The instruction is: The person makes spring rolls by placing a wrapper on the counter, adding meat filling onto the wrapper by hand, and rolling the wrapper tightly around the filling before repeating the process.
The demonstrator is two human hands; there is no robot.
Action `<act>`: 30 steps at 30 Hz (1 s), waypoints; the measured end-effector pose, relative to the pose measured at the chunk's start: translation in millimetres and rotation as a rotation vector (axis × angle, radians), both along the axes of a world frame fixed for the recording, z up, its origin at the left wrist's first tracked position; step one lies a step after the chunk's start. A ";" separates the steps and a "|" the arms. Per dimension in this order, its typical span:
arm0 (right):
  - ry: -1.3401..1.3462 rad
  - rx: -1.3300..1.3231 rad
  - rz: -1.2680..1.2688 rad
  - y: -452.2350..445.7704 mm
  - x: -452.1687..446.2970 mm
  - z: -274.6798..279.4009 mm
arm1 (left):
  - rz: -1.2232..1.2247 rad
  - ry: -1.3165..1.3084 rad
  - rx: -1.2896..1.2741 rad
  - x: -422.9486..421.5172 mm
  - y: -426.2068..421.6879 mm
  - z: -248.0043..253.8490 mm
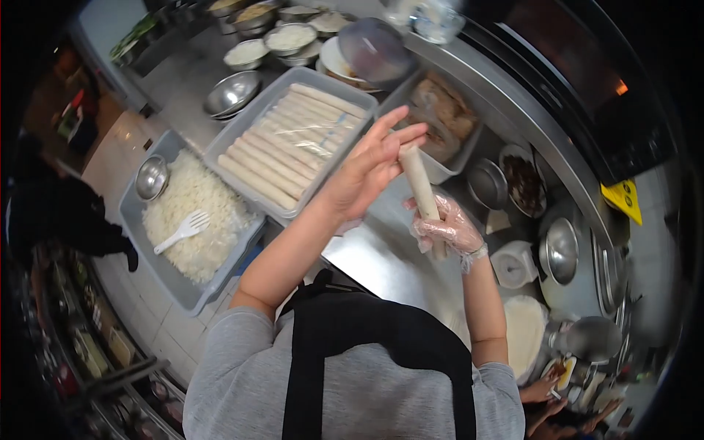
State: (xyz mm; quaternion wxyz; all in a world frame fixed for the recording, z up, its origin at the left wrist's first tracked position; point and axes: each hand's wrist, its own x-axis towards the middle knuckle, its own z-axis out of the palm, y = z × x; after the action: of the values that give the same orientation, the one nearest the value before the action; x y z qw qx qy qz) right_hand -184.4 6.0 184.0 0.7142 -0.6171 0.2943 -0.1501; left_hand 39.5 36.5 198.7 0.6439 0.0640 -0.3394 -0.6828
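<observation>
Gloved right hand (452, 224) is clamped round a pale roll (419, 180), tilted above the steel table (372, 258); left hand (367, 170), fingers apart, is at its upper end, contact unclear.

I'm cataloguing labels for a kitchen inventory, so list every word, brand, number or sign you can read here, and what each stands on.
No text is legible.
Yellow sign: black marks, too blurred to read.
Plastic over the pale rolls: blue marks, too small to read.
White scale-like device: round dial, too blurred to read.
</observation>
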 end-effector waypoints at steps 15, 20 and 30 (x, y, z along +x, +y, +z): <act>0.702 -1.267 0.562 -119.6 196.5 35.7 | 0.342 -1.909 -0.220 194.9 -54.2 -41.1; 0.617 -1.163 0.215 -184.2 229.2 -15.6 | 0.666 -2.240 -0.386 245.9 -162.0 -70.9; 0.859 -1.156 0.007 -215.4 227.6 -58.7 | 0.895 -2.183 -0.527 257.4 -223.4 -128.4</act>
State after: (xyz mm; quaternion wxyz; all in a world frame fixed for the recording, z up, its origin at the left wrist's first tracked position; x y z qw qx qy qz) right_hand 43.2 -209.4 125.4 0.0950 -0.9019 0.4206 -0.0234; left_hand 297.0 -187.0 70.3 0.1908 0.5856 -0.7809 0.1043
